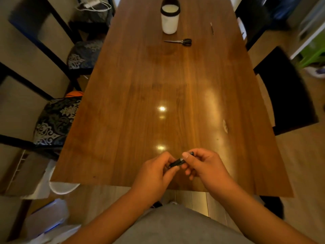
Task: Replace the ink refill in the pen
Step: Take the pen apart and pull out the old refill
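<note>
**Loose parts risk rolling off the edge**

The left hand (156, 170) is curling its fingers round one end of the dark pen (177, 162), and the right hand (204, 164) is pinching the other end, just above the near edge of the table (158, 85). If the barrel is being twisted apart here, a spring or tip (none visible) could be dropping to the floor. Uneven twisting could also be making the pen slip.
</note>
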`<control>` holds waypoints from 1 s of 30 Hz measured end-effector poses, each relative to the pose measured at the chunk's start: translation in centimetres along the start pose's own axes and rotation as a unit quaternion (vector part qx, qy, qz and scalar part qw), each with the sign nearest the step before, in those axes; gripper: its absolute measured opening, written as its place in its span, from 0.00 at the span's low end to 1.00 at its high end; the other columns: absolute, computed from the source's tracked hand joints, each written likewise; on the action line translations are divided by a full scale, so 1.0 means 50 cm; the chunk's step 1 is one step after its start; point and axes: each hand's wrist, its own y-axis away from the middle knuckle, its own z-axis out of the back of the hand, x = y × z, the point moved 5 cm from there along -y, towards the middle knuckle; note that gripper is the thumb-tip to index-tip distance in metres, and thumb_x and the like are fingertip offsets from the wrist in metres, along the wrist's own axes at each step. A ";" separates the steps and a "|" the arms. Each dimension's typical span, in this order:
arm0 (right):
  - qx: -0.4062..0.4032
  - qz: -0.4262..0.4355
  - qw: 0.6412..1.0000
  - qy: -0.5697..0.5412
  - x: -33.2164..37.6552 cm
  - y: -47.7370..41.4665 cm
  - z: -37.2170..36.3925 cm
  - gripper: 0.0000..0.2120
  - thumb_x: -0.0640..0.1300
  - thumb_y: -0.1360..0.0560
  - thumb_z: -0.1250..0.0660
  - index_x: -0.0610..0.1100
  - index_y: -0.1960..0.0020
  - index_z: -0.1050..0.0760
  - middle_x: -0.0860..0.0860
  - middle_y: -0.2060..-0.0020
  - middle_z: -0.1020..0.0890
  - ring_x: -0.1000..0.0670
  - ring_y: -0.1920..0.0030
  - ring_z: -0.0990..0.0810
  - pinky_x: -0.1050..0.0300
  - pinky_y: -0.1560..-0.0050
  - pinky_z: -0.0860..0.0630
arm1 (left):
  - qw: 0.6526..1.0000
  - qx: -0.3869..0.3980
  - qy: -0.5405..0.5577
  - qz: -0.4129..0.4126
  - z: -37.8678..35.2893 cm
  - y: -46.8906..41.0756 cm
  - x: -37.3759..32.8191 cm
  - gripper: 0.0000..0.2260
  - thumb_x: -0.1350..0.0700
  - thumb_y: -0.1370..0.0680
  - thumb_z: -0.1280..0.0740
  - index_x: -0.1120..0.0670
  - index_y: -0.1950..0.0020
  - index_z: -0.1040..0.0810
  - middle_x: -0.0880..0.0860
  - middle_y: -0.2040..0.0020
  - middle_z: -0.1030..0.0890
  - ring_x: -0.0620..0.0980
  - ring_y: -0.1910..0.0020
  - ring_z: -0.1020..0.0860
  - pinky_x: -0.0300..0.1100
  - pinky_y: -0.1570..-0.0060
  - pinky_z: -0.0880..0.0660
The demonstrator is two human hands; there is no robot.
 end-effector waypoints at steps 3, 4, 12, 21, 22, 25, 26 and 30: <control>0.018 0.014 1.000 0.005 0.007 0.021 0.004 0.06 0.43 0.27 0.31 0.43 0.62 0.18 0.46 0.72 0.18 0.52 0.74 0.23 0.63 0.75 0.26 | 0.999 0.011 0.034 0.016 0.000 0.023 -0.015 0.03 0.50 0.25 0.30 0.46 0.55 0.23 0.46 0.67 0.21 0.42 0.69 0.23 0.39 0.69 0.28; 0.025 0.019 0.999 0.009 0.010 0.030 0.005 0.07 0.45 0.28 0.30 0.43 0.62 0.18 0.46 0.72 0.18 0.52 0.74 0.23 0.63 0.75 0.26 | 0.998 0.019 0.052 0.025 0.000 0.032 -0.022 0.02 0.52 0.25 0.30 0.46 0.55 0.23 0.46 0.66 0.19 0.42 0.68 0.22 0.38 0.68 0.27; 0.082 0.067 0.993 0.046 0.041 0.061 0.012 0.08 0.51 0.30 0.29 0.47 0.60 0.17 0.47 0.72 0.17 0.54 0.74 0.22 0.63 0.74 0.25 | 0.961 0.112 0.242 0.075 0.014 0.058 -0.073 0.05 0.62 0.23 0.33 0.55 0.57 0.21 0.53 0.64 0.15 0.44 0.77 0.27 0.34 0.76 0.31; 0.079 0.082 0.992 0.058 0.063 0.055 0.012 0.06 0.47 0.29 0.30 0.46 0.60 0.17 0.47 0.71 0.18 0.53 0.73 0.21 0.62 0.75 0.26 | 0.975 0.059 0.205 0.065 0.027 0.053 -0.082 0.05 0.60 0.23 0.32 0.52 0.58 0.23 0.50 0.66 0.15 0.45 0.75 0.28 0.36 0.76 0.32; 0.076 0.081 0.992 0.054 0.063 0.055 0.012 0.06 0.48 0.29 0.29 0.46 0.60 0.17 0.47 0.71 0.18 0.53 0.73 0.22 0.62 0.75 0.26 | 0.980 0.046 0.187 0.056 0.029 0.052 -0.083 0.05 0.59 0.23 0.31 0.51 0.59 0.22 0.50 0.66 0.15 0.44 0.74 0.27 0.35 0.75 0.32; 0.072 0.074 0.994 0.038 0.060 0.053 0.011 0.11 0.52 0.31 0.28 0.44 0.59 0.18 0.47 0.71 0.18 0.53 0.73 0.22 0.61 0.75 0.26 | 0.992 0.010 0.124 0.025 0.037 0.051 -0.089 0.08 0.58 0.25 0.29 0.46 0.60 0.22 0.48 0.66 0.15 0.36 0.71 0.23 0.28 0.71 0.31; 0.073 0.071 0.994 0.032 0.059 0.053 0.010 0.11 0.52 0.31 0.28 0.44 0.59 0.18 0.47 0.71 0.18 0.53 0.73 0.22 0.61 0.75 0.26 | 0.995 -0.001 0.099 0.016 0.040 0.052 -0.091 0.08 0.57 0.25 0.29 0.45 0.60 0.23 0.47 0.67 0.16 0.35 0.72 0.24 0.27 0.71 0.33; 0.074 0.056 0.996 0.009 0.059 0.051 0.002 0.09 0.49 0.30 0.28 0.44 0.61 0.18 0.47 0.71 0.18 0.53 0.74 0.22 0.61 0.76 0.26 | 0.998 -0.039 -0.025 -0.032 0.054 0.059 -0.098 0.02 0.50 0.24 0.30 0.46 0.55 0.22 0.48 0.69 0.20 0.43 0.72 0.27 0.39 0.72 0.32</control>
